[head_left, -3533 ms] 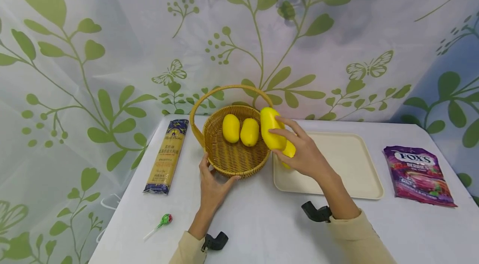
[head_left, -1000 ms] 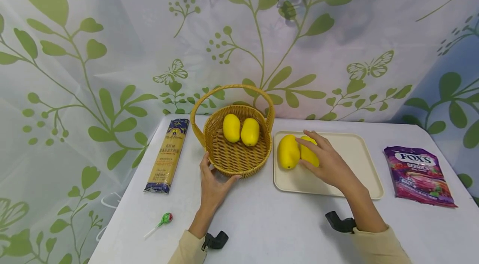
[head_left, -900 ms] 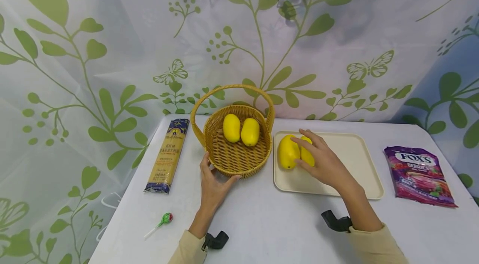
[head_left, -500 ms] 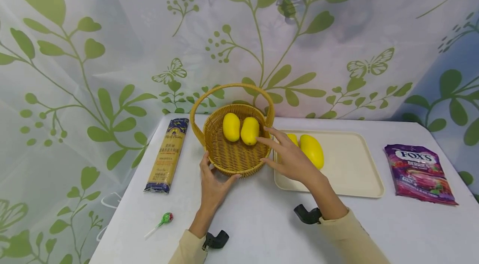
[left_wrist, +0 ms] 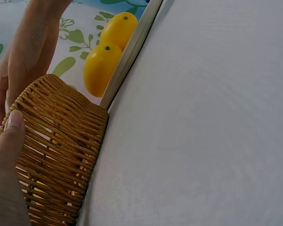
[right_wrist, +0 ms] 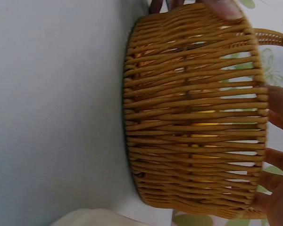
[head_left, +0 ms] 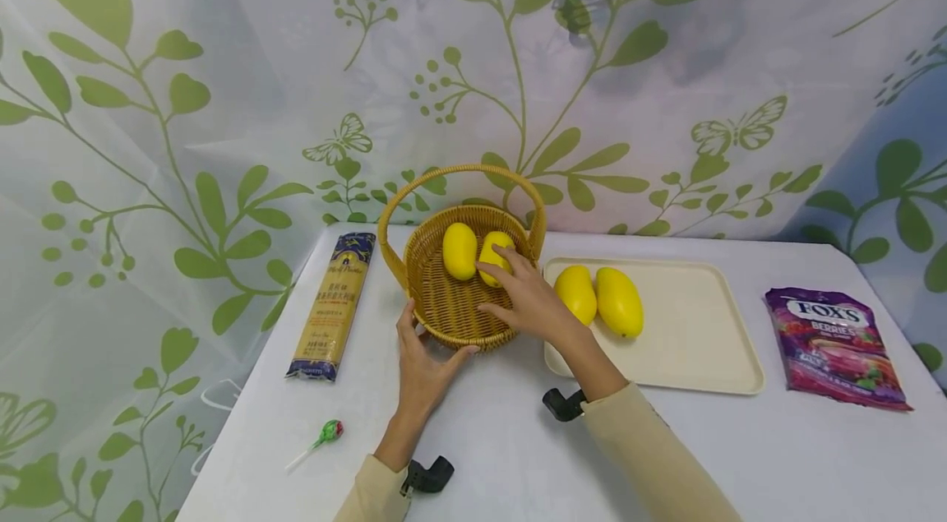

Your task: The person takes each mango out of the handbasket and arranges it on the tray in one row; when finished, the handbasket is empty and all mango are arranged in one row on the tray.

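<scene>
A round wicker basket (head_left: 453, 307) with a tall hoop handle holds two yellow mangoes, a left one (head_left: 459, 251) and a right one (head_left: 496, 239). My left hand (head_left: 423, 374) grips the basket's near left side, its thumb over the rim, as the left wrist view also shows at the thumb (left_wrist: 12, 132). Over the basket's right rim reaches my right hand (head_left: 534, 300), its fingers spread above the right mango and partly covering it, the thumb held apart. Two more mangoes, one (head_left: 575, 292) beside the other (head_left: 619, 302), lie on a cream tray (head_left: 691, 333).
Left of the basket lies a spaghetti packet (head_left: 335, 308), with a lollipop (head_left: 323, 436) nearer me. A purple candy bag (head_left: 836, 348) sits right of the tray. A leaf-patterned curtain (head_left: 244, 78) hangs behind the white table (head_left: 488, 456).
The right hand set a mango on the tray beside another, let go, then moved left into the basket over the right mango. The left hand stayed on the basket.
</scene>
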Motion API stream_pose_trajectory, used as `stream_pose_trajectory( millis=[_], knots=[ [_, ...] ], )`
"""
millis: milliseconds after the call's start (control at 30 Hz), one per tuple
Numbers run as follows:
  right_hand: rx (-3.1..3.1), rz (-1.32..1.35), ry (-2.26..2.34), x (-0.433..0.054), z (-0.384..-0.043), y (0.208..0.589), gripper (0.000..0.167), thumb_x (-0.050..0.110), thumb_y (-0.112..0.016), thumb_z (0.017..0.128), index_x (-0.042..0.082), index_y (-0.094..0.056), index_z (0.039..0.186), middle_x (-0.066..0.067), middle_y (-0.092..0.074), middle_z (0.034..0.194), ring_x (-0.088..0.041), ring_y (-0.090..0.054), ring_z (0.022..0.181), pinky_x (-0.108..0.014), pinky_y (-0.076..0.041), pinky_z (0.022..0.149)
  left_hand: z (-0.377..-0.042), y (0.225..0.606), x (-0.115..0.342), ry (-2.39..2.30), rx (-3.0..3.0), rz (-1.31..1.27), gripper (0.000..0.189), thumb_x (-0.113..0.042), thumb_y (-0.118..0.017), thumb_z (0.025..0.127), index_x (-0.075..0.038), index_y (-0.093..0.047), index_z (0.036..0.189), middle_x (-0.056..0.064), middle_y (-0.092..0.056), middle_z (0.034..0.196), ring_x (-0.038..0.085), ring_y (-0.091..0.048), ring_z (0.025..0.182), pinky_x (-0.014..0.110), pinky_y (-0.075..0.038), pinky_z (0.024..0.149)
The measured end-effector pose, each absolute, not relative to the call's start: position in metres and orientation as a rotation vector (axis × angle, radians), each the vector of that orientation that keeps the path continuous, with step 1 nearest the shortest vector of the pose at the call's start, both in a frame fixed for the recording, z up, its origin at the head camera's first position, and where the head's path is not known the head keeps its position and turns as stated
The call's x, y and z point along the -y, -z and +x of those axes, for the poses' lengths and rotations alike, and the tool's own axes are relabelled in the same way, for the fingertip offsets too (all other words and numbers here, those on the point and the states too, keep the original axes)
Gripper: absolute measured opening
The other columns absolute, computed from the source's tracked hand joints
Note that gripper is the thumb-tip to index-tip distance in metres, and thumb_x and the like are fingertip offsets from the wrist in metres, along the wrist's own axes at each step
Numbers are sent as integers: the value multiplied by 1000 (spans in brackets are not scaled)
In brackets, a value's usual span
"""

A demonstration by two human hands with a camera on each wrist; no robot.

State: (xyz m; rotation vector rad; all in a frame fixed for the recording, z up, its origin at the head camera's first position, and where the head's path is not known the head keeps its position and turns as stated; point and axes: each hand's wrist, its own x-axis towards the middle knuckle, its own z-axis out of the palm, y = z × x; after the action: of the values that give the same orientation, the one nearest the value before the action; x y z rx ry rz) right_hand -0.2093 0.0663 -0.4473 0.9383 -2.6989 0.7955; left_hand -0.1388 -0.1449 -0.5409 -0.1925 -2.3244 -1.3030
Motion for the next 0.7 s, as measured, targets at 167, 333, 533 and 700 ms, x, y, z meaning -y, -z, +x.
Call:
stream_pose_trajectory(
  millis=[167,333,533,700],
  knots=[
    [2759,914,-785,-62,-223,452,62,35,-73,89,18,-50,144,-18,-31,156,-43,-38,137,-59,-44,104,-139,541,144,1296,2327,-180,120,-42,-89,68,-3,-14,154,22,-32,150,36,-44,131,47,-49,99],
    [2824,899,-762,-59,-235,459,61,36,-71,90,19,-49,145,-18,-28,157,-42,-36,139,-57,-48,100,-138,542,144,1298,2332,-171,120,-42,-89,68,-4,-15,155,22,-32,150,36,-44,131,48,-49,100],
    [2882,829,-756,-55,-247,461,62,35,-72,90,18,-49,145,-21,-27,157,-44,-33,141,-59,-49,97,-139,542,144,1293,2328,-183,120,-42,-89,68,-4,-15,154,22,-32,150,37,-45,131,48,-50,99],
    [2992,755,-731,-50,-253,460,61,36,-71,91,18,-49,145,-20,-24,159,-47,-23,145,-65,-43,101,-140,541,145,1285,2332,-190,120,-42,-89,69,-3,-14,154,23,-32,150,38,-46,130,49,-50,98]
  ],
)
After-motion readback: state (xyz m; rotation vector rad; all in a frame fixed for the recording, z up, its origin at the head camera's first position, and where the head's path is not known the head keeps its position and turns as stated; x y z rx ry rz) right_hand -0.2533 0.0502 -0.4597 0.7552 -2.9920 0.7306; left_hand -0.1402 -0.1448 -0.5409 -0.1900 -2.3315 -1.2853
